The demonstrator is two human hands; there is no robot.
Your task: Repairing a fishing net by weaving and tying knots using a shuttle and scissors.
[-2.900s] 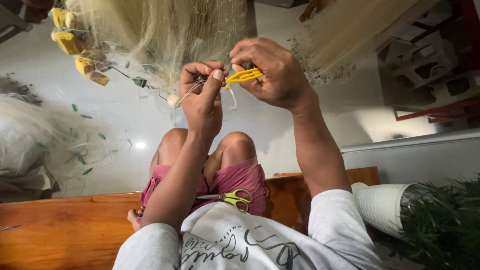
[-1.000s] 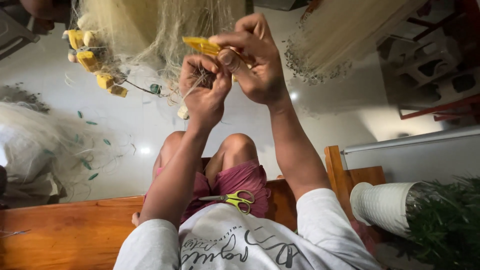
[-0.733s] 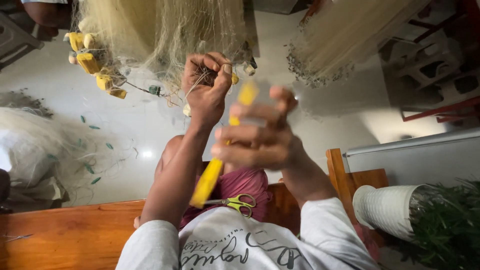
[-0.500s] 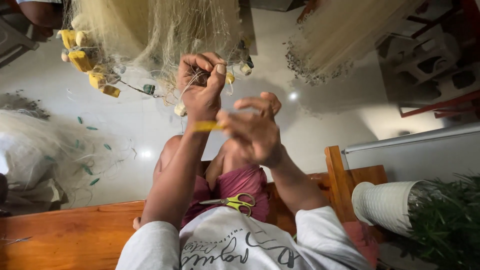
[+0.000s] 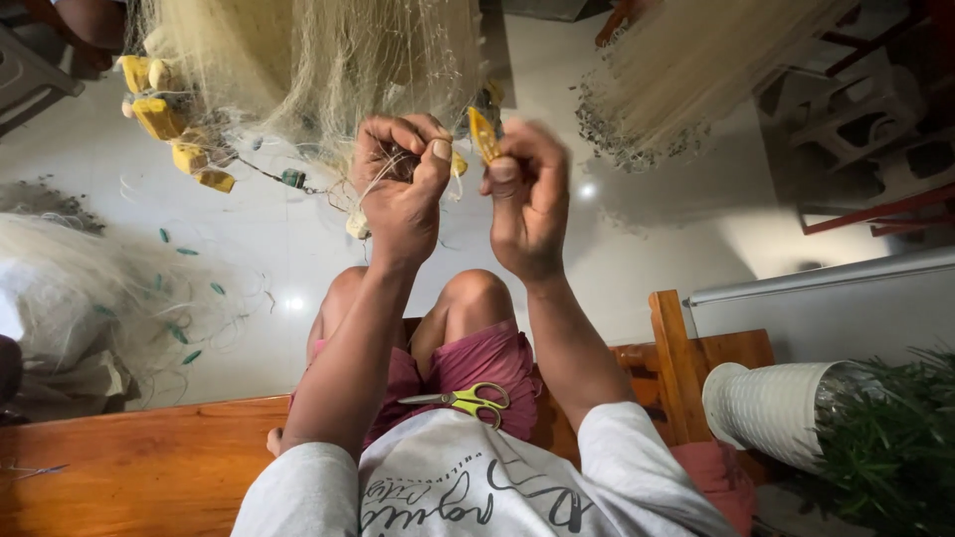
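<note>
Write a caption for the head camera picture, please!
Left hand pinches pale stringy fishing net; right hand holds a yellow plastic netting needle.

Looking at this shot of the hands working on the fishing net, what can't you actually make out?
- Head view: what the left hand pinches is hidden by its curled fingers.
- The yellow netting needle in the right hand is motion-blurred and partly covered by fingers.
- The net is cut off by the top edge.
- Its single strands are too fine to follow.

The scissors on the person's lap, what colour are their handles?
Yellow handles, with grey metal blades; the scissors show best in the head view.
</note>
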